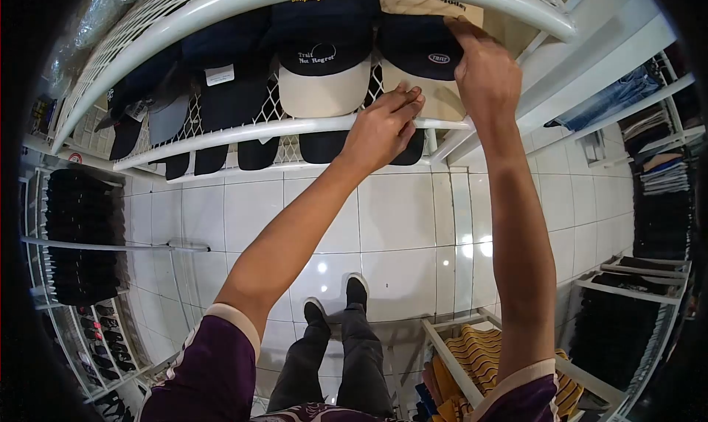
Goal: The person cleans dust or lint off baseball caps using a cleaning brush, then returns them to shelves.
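Note:
My right hand [488,72] is at the right end of the shelf, its fingers on the side of a dark cap [417,46] with a small oval patch and a beige brim. My left hand [383,127] is at the shelf's front rail, below that cap's brim, with its fingers bent together; whether they grip anything is hidden. Just left of it sits another dark cap [324,42] with white lettering and a cream brim [324,92]. Further left are more dark caps [234,90], one with a white tag, and a grey brim [168,120].
A white rail [243,133] edges the wire shelf, with more cap brims [324,148] below it. Dark clothes [81,238] hang at the left. Jeans [612,101] and clothes racks [627,282] stand at the right. Striped yellow clothes [476,356] lie in a low rack near my right arm.

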Motion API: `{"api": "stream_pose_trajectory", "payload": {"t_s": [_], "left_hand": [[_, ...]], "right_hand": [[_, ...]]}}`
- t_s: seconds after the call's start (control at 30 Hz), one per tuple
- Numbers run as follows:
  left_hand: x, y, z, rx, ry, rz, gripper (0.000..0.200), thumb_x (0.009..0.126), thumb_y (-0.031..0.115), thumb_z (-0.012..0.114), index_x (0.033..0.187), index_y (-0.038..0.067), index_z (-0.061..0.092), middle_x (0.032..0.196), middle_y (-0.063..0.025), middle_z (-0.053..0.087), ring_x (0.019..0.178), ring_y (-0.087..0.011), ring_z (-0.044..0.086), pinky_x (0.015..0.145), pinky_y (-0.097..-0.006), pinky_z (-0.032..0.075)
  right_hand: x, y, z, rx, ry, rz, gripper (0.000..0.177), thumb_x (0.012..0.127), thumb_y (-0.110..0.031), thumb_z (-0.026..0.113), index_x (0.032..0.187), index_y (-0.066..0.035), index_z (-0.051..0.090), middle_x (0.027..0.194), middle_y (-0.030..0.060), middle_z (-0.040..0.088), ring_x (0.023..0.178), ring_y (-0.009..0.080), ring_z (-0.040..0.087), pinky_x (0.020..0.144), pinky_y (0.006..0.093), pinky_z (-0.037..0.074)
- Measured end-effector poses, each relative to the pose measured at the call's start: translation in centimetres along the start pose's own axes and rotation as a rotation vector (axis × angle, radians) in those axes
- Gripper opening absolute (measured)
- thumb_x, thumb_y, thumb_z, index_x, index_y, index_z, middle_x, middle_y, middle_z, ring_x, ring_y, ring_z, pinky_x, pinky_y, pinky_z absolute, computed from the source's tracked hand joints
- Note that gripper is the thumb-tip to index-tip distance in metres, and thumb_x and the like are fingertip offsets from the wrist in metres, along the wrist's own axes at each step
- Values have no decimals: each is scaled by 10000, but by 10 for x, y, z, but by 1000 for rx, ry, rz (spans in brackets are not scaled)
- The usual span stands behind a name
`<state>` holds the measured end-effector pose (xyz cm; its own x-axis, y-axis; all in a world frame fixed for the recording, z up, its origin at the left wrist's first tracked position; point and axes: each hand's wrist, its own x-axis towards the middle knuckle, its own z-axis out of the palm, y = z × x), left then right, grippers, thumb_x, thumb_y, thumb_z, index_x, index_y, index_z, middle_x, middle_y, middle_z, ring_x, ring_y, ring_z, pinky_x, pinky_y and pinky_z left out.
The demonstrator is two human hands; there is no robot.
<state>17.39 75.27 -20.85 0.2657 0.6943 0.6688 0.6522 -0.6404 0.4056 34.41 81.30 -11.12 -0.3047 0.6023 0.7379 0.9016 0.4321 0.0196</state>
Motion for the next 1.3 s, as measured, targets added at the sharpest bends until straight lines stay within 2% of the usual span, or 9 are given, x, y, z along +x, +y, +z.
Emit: {"api": "stream_pose_trajectory", "payload": {"t_s": [0.13, 0.4, 0.57, 0.7, 0.83, 1.0, 1.03, 1.1, 1.3], "left_hand": [[1, -2, 4, -5, 20, -20, 381, 807, -51, 726, 1177, 41, 724, 1222, -111, 700, 1214, -285, 645, 987, -386, 562], [6, 5, 7, 60, 108, -96, 348, 826, 266, 816, 1107, 69, 765, 1105, -81, 751, 1097, -252, 700, 888, -356, 586], [4, 13, 11, 41, 118, -158, 390, 812, 275, 829, 1122, 52, 753, 1129, -97, 740, 1102, -265, 690, 907, -367, 572], [-11, 39, -22, -43, 184, -203, 465, 822, 249, 823, 1210, 24, 697, 1149, -129, 710, 1071, -321, 665, 887, -392, 553], [-94, 82, -73, -146, 113, -525, 430, 882, 221, 776, 1255, 37, 669, 1128, -165, 698, 1022, -368, 666, 855, -424, 541], [-267, 158, -176, -346, 104, -1347, 351, 956, 237, 709, 1186, -28, 694, 1039, -222, 721, 884, -279, 748, 757, -355, 596], [-314, 171, -195, -299, 178, -1385, 367, 964, 264, 696, 1182, -31, 694, 1025, -228, 727, 894, -292, 747, 775, -351, 590], [-358, 204, -260, -205, 249, -1648, 399, 976, 321, 665, 1161, -30, 708, 1033, -233, 733, 902, -319, 739, 804, -367, 571], [-455, 271, -407, 260, 618, -1835, 429, 997, 385, 621, 1123, -10, 732, 977, -227, 740, 865, -286, 734, 769, -367, 556]], "right_hand": [[1, -13, 7, -19, 15, -55, 503, 815, 4, 603, 1258, -213, 700, 1171, 48, 730, 950, 308, 700, 855, 405, 574], [-1, -13, 14, 7, 40, -50, 463, 830, -1, 603, 1240, -189, 711, 1186, 59, 724, 959, 306, 697, 876, 409, 561], [-5, -13, 15, 12, 79, -20, 412, 870, -32, 608, 1241, -180, 712, 1169, 62, 720, 967, 310, 684, 880, 418, 553], [-10, -21, 8, 35, 45, 4, 452, 836, -81, 696, 1280, -165, 685, 1254, 101, 666, 1109, 319, 633, 944, 450, 501], [-34, -72, -32, 219, 126, 85, 527, 853, -90, 724, 1367, -139, 621, 1340, 176, 598, 1194, 379, 567, 1017, 483, 445], [-110, -235, -108, 789, -339, 383, 451, 863, -6, 690, 1309, -54, 646, 1239, 197, 650, 1165, 380, 612, 991, 432, 488], [-130, -269, -118, 914, -447, 391, 442, 860, 1, 685, 1298, -46, 649, 1224, 190, 655, 1150, 375, 624, 979, 419, 501], [-169, -335, -138, 1059, -643, 315, 407, 857, 10, 684, 1260, -43, 667, 1203, 170, 662, 1127, 357, 643, 951, 407, 520], [-205, -492, -215, 1394, -1041, -204, 340, 872, -25, 690, 1210, -55, 705, 1132, 137, 686, 1033, 315, 685, 898, 390, 542]]}}
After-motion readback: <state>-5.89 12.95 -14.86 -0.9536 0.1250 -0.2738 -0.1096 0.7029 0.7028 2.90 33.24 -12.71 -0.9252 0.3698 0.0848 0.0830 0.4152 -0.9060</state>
